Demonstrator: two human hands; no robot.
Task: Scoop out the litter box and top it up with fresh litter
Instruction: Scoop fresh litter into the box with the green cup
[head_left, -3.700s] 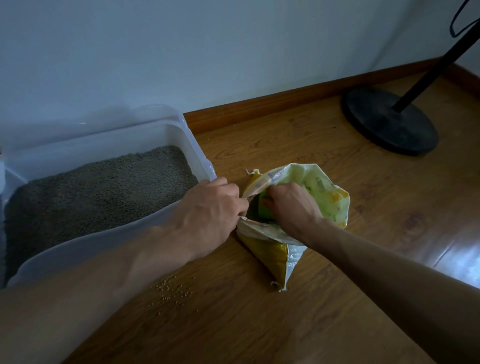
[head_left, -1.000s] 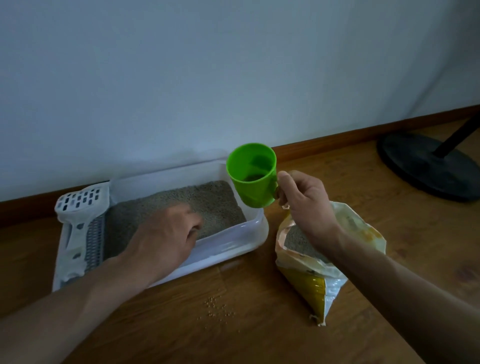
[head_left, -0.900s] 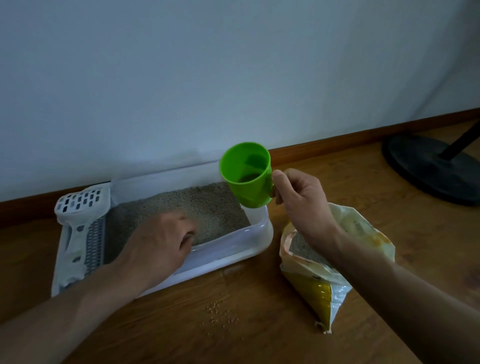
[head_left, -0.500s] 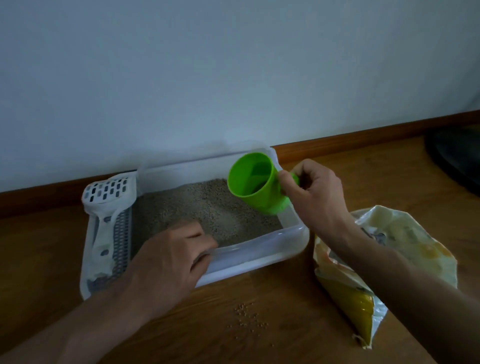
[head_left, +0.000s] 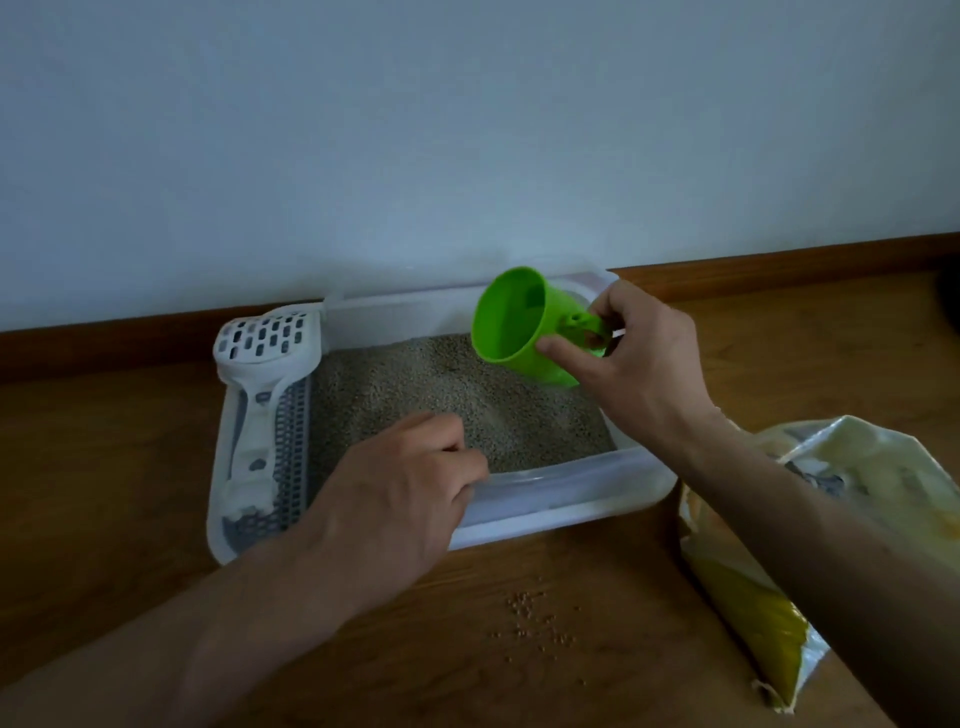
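A white plastic litter box (head_left: 561, 506) sits on the wooden floor against the wall, filled with grey litter (head_left: 441, 395). My right hand (head_left: 634, 358) holds a green cup (head_left: 524, 325) by its handle, tipped on its side over the right part of the litter, mouth facing left. The cup's inside looks empty. My left hand (head_left: 400, 499) grips the box's near rim, fingers curled over it. A white slotted scoop (head_left: 262, 384) lies in the box's left compartment. The yellow and green litter bag (head_left: 810, 525) stands open at the right, partly behind my right forearm.
Several spilled litter grains (head_left: 535, 613) lie on the floor in front of the box. A brown baseboard (head_left: 779, 262) runs along the pale wall. The dark edge of a stand base (head_left: 953, 301) shows at the far right.
My right hand has carried the green cup from the bag to over the box and tipped it further onto its side. My left hand has stayed on the box's near rim.
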